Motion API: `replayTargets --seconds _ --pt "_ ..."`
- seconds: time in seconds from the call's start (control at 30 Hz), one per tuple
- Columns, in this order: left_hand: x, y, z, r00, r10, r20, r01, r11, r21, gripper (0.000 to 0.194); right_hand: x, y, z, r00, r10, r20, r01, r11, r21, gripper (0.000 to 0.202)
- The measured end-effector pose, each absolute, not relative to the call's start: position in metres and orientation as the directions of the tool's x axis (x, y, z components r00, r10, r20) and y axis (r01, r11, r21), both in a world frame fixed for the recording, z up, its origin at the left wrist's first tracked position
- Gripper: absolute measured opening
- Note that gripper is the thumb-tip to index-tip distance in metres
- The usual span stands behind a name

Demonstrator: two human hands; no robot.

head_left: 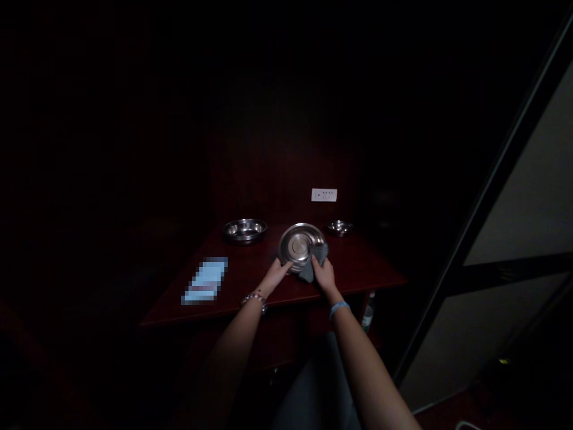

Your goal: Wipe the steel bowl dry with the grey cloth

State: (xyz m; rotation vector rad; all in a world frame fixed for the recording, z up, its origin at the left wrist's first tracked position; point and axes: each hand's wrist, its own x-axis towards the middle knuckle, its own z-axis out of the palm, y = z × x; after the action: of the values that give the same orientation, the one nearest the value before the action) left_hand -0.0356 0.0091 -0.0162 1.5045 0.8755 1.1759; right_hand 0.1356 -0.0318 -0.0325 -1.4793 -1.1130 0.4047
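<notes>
Left hand (276, 276): closed on the near-left rim of the steel basin (299, 246), thumb laid over the edge, fingers hidden behind. Right hand (324, 276): closed on the gray cloth (319, 251), thumb on top; finger wrap can't be made out.

Key relation: basin is held just ahead of and between both hands, tilted, with its inside turned toward the wearer. Round, so no long axis. Cloth is bunched at its lower-right rim, long way running upper right to lower left; right hand is nearer to it. Whether the basin's underside is touching the table (250, 275) can't be told.

Farther out: steel dish (245, 232) is set back left, small bowl (339, 228) back right, pixelated blue patch (205, 280) near left. White socket panel (324, 195) is mounted behind.
</notes>
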Motion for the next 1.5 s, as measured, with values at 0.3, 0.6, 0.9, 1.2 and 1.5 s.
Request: replayTargets --seconds 0.3,0.6,0.9,1.2,1.5 --pt "-0.038 0.007 -0.014 0.220 0.944 0.246 0.059 -0.265 0.962 0.039 0.134 -0.034 -0.028 0.500 0.811 0.304 0.390 0.103 -0.915 0.036" --pt "-0.038 0.010 -0.014 0.205 0.947 0.248 0.083 -0.270 0.959 0.040 0.134 -0.036 -0.026 0.481 0.822 0.305 0.396 0.107 -0.912 0.036" --pt "-0.039 0.017 -0.024 0.215 0.925 0.313 0.041 -0.328 0.944 0.051 0.133 -0.036 -0.026 0.500 0.807 0.314 0.423 0.089 -0.902 0.034" --pt "-0.038 0.024 -0.029 0.200 0.906 0.373 0.008 -0.382 0.924 0.050 0.134 -0.032 -0.030 0.486 0.813 0.321 0.409 0.113 -0.906 0.034" --pt "-0.038 0.023 -0.027 0.194 0.910 0.367 0.016 -0.377 0.926 0.045 0.133 -0.035 -0.028 0.489 0.811 0.320 0.437 0.090 -0.895 0.033"
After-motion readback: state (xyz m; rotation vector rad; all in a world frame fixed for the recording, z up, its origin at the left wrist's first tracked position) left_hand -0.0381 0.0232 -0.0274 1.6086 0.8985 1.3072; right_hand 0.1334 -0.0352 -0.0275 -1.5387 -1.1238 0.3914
